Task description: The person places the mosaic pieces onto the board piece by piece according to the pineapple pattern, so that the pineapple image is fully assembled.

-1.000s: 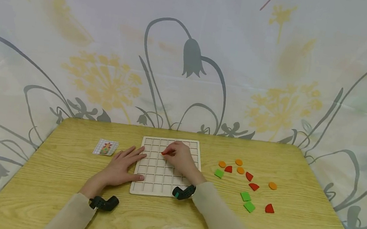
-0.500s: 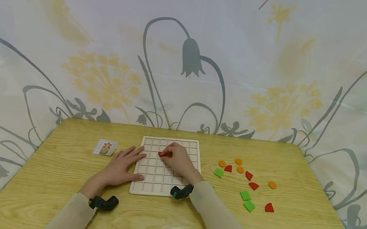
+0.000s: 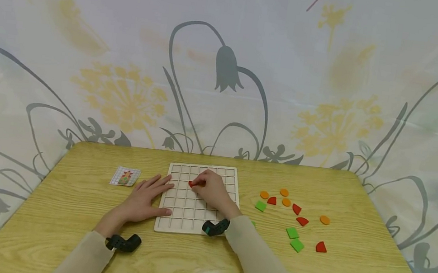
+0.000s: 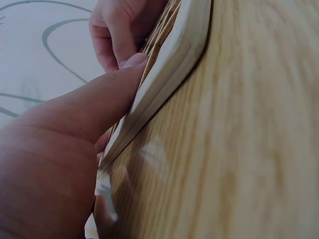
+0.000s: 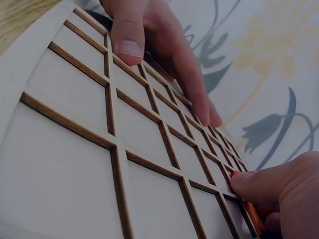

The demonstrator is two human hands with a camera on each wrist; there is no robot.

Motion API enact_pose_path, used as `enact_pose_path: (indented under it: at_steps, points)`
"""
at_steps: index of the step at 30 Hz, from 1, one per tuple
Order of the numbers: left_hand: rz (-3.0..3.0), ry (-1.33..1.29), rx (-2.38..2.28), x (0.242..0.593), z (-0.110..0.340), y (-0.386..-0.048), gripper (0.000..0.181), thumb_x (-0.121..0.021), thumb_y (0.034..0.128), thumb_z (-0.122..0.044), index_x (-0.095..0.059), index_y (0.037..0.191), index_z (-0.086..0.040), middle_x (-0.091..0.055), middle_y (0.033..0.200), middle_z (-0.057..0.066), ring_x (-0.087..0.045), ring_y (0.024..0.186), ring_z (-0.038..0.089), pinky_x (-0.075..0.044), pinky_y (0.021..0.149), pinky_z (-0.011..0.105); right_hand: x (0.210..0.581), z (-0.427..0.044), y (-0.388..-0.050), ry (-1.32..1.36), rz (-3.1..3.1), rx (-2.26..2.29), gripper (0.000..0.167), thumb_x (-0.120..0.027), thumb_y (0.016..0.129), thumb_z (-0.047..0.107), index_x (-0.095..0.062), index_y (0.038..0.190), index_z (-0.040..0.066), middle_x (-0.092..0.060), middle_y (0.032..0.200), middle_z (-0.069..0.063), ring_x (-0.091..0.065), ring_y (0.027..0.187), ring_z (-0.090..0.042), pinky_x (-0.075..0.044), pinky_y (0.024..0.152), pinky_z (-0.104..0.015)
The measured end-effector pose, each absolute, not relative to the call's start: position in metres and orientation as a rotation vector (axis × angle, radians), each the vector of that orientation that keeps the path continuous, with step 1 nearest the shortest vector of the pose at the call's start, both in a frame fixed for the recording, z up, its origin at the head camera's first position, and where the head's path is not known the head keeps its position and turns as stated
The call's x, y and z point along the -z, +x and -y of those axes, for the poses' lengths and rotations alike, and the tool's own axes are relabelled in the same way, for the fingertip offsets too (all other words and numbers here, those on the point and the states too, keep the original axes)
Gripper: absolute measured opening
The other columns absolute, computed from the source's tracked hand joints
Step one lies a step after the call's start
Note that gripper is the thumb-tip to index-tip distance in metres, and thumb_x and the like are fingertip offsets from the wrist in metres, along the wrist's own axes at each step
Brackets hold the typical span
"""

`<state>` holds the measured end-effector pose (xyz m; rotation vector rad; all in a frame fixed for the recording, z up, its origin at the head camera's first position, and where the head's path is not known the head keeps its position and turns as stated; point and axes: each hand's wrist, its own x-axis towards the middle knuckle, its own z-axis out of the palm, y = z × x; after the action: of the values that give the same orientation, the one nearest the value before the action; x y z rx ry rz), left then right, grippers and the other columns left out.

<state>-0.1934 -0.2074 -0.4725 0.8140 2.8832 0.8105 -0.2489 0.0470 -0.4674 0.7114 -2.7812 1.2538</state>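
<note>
Far on the board (image 3: 189, 213), the right hand (image 3: 212, 190) is pinching a red piece (image 3: 190, 184); the outspread left hand (image 3: 143, 202) is steadying the left edge (image 3: 157, 222). Neat seating is likely demanding square alignment.

The card (image 3: 125, 177) lies left of the grid board (image 3: 180, 202) (all on the table (image 3: 170, 262)), loose pieces (image 3: 302, 221) right.

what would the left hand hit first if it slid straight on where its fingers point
Sliding across the grid board, the left hand would probably meet the right hand first, which pinches a red piece; the exact line and depth are unclear.
</note>
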Motion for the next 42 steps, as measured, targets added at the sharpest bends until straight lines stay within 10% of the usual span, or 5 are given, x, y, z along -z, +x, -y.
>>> enact_pose_path:
  at_steps: [18,42]
  points:
    - [-2.873,0.820,-0.827,0.470,0.207,-0.193,0.077,-0.069,0.0900,-0.052,-0.044,0.153,-0.013,-0.025,0.163,0.006,-0.015,0.149,0.038,-0.009,0.111,0.068,0.453,-0.079,-0.254,0.590,2.635,-1.519,0.012,-0.067,0.094,0.003,-0.078,0.099,0.007,-0.065,0.110,-0.002,-0.060,0.089,-0.018,-0.052,0.077,-0.033]
    - [-2.881,0.813,-0.808,0.471,0.207,-0.193,0.077,-0.069,0.0898,-0.052,-0.044,0.152,-0.014,-0.026,0.163,0.006,-0.016,0.149,0.038,-0.012,0.111,0.068,0.460,-0.247,-0.238,0.376,2.737,-1.136,0.015,-0.064,0.097,0.007,-0.075,0.106,0.003,-0.066,0.110,-0.014,-0.062,0.090,-0.030,-0.051,0.077,-0.044]
